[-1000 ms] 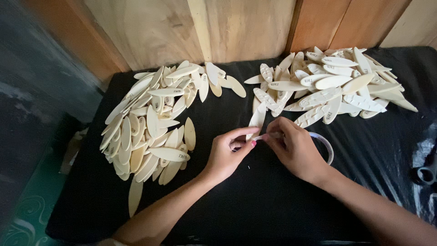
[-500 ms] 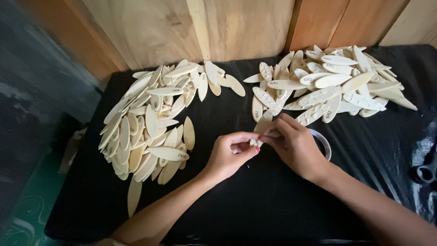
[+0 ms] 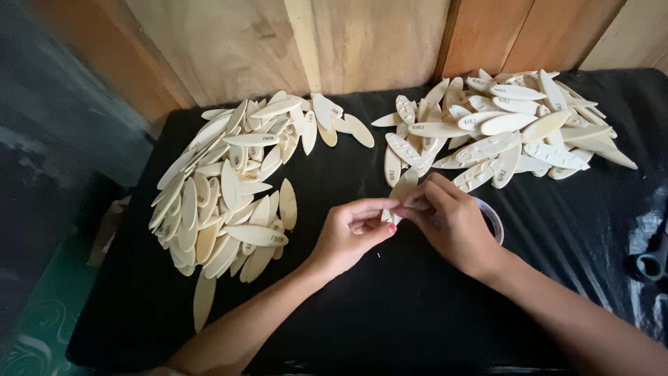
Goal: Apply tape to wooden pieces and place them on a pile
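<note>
- Left hand (image 3: 351, 233): curled narrow, thumb and forefinger pinched on the lower end of a pale oval wooden piece (image 3: 402, 189) at the middle of the table.
- Right hand (image 3: 452, 223): fingers bent close together, tips pressed on the same wooden piece from the other side, just touching the left fingertips.
- Wooden piece: held upright between both hands, above the black table covering (image 3: 348, 327), upper end pointing toward the far piles.
- Small round container (image 3: 492, 221): partly hidden behind the right hand, resting on the covering.
- Left pile of wooden pieces (image 3: 229, 188): spread wide, near the left hand but apart from it.
- Right pile of wooden pieces (image 3: 501, 129): heaped beyond the right hand, nearest pieces just beside the held one.
- Dark tool handle (image 3: 653, 261): at the right edge, well apart from both hands.
</note>
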